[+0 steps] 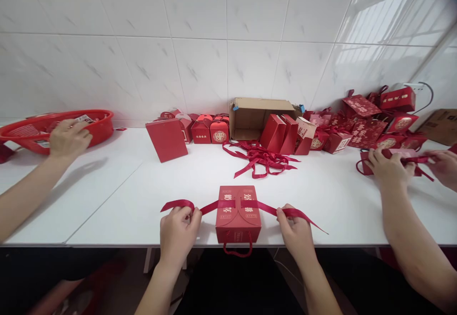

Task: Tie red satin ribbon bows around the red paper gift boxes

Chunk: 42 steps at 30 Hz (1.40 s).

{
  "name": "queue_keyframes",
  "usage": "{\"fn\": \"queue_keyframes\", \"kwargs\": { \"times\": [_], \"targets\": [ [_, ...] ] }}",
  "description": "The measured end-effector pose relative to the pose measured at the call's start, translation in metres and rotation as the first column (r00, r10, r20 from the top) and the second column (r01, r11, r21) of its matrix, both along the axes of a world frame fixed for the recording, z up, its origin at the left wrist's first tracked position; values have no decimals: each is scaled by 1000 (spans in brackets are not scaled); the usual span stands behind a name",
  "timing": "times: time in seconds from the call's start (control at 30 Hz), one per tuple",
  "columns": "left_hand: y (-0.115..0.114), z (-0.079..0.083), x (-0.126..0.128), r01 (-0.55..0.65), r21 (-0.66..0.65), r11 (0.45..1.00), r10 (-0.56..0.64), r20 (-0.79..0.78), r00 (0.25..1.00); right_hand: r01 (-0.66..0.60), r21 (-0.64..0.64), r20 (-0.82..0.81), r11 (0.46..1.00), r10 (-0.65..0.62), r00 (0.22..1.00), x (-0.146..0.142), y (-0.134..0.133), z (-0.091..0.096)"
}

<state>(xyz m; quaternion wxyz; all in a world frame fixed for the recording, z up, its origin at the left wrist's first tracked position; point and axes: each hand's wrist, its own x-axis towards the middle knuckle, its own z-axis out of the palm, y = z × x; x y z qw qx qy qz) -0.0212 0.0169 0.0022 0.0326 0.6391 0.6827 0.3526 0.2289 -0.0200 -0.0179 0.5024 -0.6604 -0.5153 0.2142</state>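
Note:
In front of me, close to the table's front edge, stands a red gift box (238,224) with gold characters on its top and a cord handle hanging over the near side. A dark red ribbon (217,205) runs through slots in the lid and stretches out to both sides. My left hand (180,231) pinches one length of it, the loose end curling to the left. Right of the box, my right hand (295,231) pinches the other length, whose tail trails off to the right.
Loose ribbons (262,160) lie in a tangle before an open cardboard box (248,122). Red gift boxes (364,124) are piled at the back right. At left, a co-worker's hand (69,138) reaches over a red basin (102,127); at right, another person's hands (391,167) handle a box.

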Motion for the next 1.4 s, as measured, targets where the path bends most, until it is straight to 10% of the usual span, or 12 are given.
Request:
{"fn": "queue_keyframes", "kwargs": {
  "times": [0.2,0.33,0.5,0.77,0.9,1.4],
  "targets": [
    [3,13,-14,-58,6,998,51,394,918,52,115,-78,992,-43,996,10,4,10],
    [8,28,-18,-52,149,987,-80,756,650,96,225,-286,970,-28,958,16,9,27],
    [16,65,-19,-46,334,942,-281,853,440,110,346,-549,932,106,829,18,18,60],
    [20,132,12,184,528,829,-521,612,594,-80,548,-339,832,309,889,5,40,123],
    [23,151,32,311,559,768,-628,563,537,-203,589,-200,782,385,901,-9,44,149],
    [22,150,54,354,572,739,-673,608,422,-346,599,-307,722,606,734,-26,50,167]
  ]
}}
